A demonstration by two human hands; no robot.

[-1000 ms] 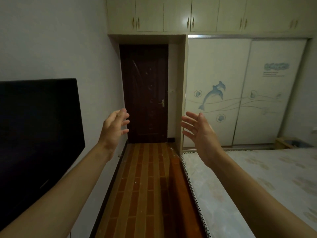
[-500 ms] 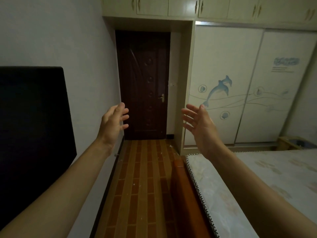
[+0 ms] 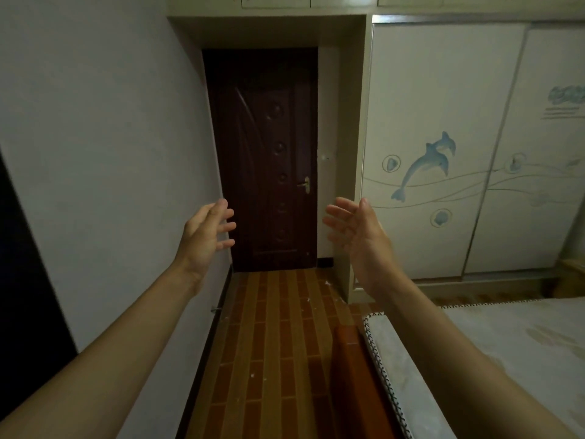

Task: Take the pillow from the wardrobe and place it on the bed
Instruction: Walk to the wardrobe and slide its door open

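Note:
The white wardrobe (image 3: 443, 99) with a blue dolphin print stands ahead on the right, its two sliding doors closed. No pillow is visible. The bed (image 3: 512, 350), with a pale patterned mattress and a stitched edge, fills the lower right. My left hand (image 3: 205, 239) is raised in front of the left wall, fingers spread and empty. My right hand (image 3: 357, 232) is held up between the dark door and the wardrobe's left edge, palm turned inward, fingers apart and empty. Both hands are well short of the wardrobe.
A dark brown door (image 3: 266, 160) stands closed straight ahead at the end of a narrow brick-pattern floor strip (image 3: 275, 343). A black screen (image 3: 19, 280) hangs on the left wall. Overhead cupboards (image 3: 316, 0) run along the top. A small wooden box (image 3: 569, 277) sits at far right.
The view has moved forward and tilted down, so the door and wardrobe look nearer and larger. The black screen has slid towards the left edge. Both hands stay raised and empty.

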